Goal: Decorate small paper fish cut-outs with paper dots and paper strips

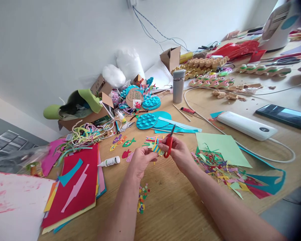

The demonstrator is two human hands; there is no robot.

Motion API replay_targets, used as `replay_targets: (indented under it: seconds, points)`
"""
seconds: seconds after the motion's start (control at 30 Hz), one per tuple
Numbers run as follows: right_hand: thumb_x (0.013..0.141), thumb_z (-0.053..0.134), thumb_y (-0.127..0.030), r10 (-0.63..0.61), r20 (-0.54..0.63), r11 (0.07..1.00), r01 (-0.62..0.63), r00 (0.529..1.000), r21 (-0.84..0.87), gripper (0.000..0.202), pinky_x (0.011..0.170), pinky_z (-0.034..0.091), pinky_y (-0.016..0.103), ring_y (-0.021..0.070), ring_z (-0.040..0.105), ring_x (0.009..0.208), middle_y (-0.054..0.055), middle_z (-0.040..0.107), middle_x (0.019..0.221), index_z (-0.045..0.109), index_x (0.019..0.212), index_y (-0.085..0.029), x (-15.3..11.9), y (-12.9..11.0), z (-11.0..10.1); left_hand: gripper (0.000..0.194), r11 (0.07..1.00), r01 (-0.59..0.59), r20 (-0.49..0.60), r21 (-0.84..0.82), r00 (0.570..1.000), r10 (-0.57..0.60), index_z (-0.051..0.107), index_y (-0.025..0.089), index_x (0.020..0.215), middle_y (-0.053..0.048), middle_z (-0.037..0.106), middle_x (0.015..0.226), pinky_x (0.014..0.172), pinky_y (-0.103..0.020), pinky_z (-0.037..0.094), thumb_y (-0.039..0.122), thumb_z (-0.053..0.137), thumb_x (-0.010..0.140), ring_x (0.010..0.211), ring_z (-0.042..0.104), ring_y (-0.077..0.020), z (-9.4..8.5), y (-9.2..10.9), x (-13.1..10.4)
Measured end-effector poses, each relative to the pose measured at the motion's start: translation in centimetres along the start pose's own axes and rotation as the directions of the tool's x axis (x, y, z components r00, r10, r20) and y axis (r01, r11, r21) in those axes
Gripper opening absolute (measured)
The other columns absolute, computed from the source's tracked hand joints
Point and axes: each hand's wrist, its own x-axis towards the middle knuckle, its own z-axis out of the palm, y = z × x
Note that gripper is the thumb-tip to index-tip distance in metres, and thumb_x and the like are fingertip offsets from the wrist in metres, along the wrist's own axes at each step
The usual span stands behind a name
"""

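Observation:
My left hand (143,160) pinches a small paper fish (155,148) with yellow and blue stripes near the middle of the table. Close beside it, my right hand (177,150) is closed round red-handled scissors (169,145), whose dark blades point up and away. The right fingertips are at the fish's right edge; whether they touch it I cannot tell. Thin coloured paper strips (154,139) lie just behind the fish. Several cut paper fish, among them a green one (128,142) and a red one (125,153), lie left of my hands, with a white glue bottle (110,161) nearby.
Stacked coloured paper (75,180) lies at left. Paper scraps (215,164), a pale green sheet (222,147), a white power bank (245,124) with a cable, and a phone (286,115) are at right. A grey bottle (178,86) stands behind; small paper dots (141,201) lie near my left forearm.

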Motion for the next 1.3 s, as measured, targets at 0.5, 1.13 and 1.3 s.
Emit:
replay_targets:
  seconds: [0.5,1.13,1.3]
  points:
    - [0.048,0.086,-0.055,-0.001,-0.074,0.999,-0.003,0.997,-0.05,0.052,0.058,0.045,0.027,0.0132,0.053,0.063,0.0,0.059,0.068,0.055,0.07,-0.019,0.5,0.3,-0.3,0.008,0.985,-0.093,-0.105,0.146,0.988,0.109,0.069,0.016,0.066,-0.003,0.069,0.068,0.064,-0.026,0.049,0.021,0.072,0.06,0.065,0.061,-0.0145,-1.0,0.2,0.3]
    - [0.048,0.088,-0.045,0.013,-0.017,1.0,-0.013,1.0,0.006,0.049,0.057,0.041,0.026,0.0126,0.051,0.064,-0.002,0.056,0.069,0.055,0.074,-0.019,-0.2,0.3,0.2,0.035,1.0,0.001,0.024,0.001,1.0,-0.001,0.07,0.013,0.079,-0.006,0.069,0.079,0.068,-0.028,0.052,0.038,0.081,0.057,0.073,0.063,-0.0161,-1.4,0.4,0.2]
    - [0.049,0.087,-0.044,0.029,-0.007,1.0,-0.029,1.0,-0.001,0.047,0.059,0.041,0.026,0.0127,0.05,0.065,-0.002,0.056,0.07,0.057,0.074,-0.019,-0.2,0.7,0.2,0.033,0.999,-0.033,-0.05,-0.013,0.998,0.032,0.071,0.012,0.074,-0.006,0.068,0.075,0.067,-0.026,0.051,0.036,0.081,0.054,0.069,0.061,-0.0136,-0.9,0.3,0.3]
